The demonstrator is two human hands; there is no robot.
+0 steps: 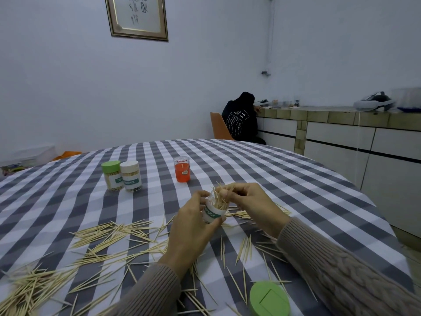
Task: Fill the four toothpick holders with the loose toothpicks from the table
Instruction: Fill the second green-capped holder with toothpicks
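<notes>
Hands meet above the checked surface (250,169): the left hand (193,226) wraps a tilted clear holder (213,213), while the right hand (248,198) pinches toothpicks (219,198) at its mouth. Loose toothpicks (109,236) lie scattered left of the holder; a green lid (270,298) sits nearer the person.

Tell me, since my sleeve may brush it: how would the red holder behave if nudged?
The red holder stands upright, taller than wide, so it could tip. Being round, it would probably roll afterwards. It looks like thin plastic, likely light.

Checked table (262,169): toothpicks (109,238), three holders (129,175), lid (270,298).
</notes>
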